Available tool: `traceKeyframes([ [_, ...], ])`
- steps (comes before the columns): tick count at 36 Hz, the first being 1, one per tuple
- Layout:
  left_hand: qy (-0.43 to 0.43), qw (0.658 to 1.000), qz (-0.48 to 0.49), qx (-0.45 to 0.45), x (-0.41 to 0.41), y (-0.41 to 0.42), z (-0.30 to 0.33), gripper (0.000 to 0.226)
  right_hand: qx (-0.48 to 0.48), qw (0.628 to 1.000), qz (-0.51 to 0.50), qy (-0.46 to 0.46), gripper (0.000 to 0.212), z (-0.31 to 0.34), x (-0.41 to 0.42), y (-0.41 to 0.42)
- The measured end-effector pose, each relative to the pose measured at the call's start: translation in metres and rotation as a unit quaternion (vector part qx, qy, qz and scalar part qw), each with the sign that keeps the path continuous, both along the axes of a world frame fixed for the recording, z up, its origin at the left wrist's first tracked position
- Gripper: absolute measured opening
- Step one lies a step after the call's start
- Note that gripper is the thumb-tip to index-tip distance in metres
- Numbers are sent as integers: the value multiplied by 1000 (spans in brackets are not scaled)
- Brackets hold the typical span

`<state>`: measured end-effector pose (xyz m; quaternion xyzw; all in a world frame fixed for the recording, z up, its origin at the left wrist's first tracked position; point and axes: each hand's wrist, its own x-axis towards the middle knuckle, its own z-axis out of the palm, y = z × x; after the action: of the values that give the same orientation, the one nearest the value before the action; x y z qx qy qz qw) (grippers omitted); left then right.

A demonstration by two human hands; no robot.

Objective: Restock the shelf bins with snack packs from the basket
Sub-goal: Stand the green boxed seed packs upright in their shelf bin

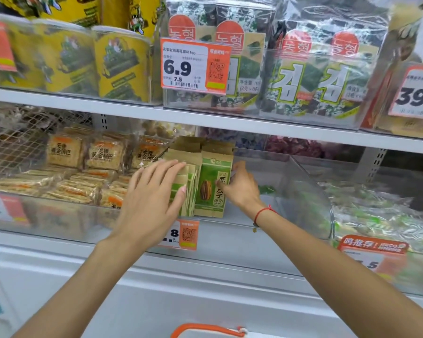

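Both hands on snack packs [211,181] in bin; right hand [239,185] apparently pinching front pack.

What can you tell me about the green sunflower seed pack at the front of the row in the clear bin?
The sunflower seed pack is a flat kraft-paper pouch with a green front panel, a striped seed picture and dark Chinese characters. It stands upright, facing forward, at the right end of a row of similar packs in the clear bin on the middle shelf. The right hand pinches its right edge; the left hand rests flat on the packs to its left.
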<state>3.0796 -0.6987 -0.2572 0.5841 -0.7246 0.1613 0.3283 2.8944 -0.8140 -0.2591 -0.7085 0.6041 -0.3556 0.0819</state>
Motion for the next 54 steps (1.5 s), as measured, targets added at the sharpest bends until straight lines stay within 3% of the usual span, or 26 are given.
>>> traceKeyframes([
  [8, 2, 1000, -3, 1, 1, 1, 1, 51, 46, 999, 17, -19, 51, 1, -6, -6],
  [18, -12, 1000, -2, -1, -2, 8, 5, 52, 109, 992, 33, 63, 62, 17, -20, 12],
  [22, -26, 999, -2, -31, -17, 15, 19, 47, 73, 990, 52, 110, 54, 31, -34, 48],
  [26, -6, 998, -34, -55, -52, 37, 34, 33, -6, 980, 112, 166, 29, 38, -56, 110],
  [29, 3, 999, -52, 10, -79, 62, 34, 22, -21, 965, 130, 228, 16, 35, -78, 159],
  [34, -40, 985, -70, 150, -111, 98, -5, 22, 58, 927, 152, 339, 25, -7, -115, 217],
  [39, -126, 935, -51, 329, -125, 127, -77, 27, 171, 864, 165, 445, 27, -92, -135, 247],
  [45, -241, 845, -64, 474, -136, 163, -167, 31, 284, 855, 183, 395, 29, -175, -138, 271],
  [48, -252, 805, -93, 528, -129, 178, -214, 50, 322, 856, 199, 352, 29, -210, -132, 285],
  [50, -241, 780, -123, 564, -123, 189, -238, 45, 362, 846, 204, 334, 32, -227, -130, 295],
  [54, -231, 756, -205, 578, -120, 208, -267, 54, 355, 808, 171, 437, 53, -256, -137, 313],
])
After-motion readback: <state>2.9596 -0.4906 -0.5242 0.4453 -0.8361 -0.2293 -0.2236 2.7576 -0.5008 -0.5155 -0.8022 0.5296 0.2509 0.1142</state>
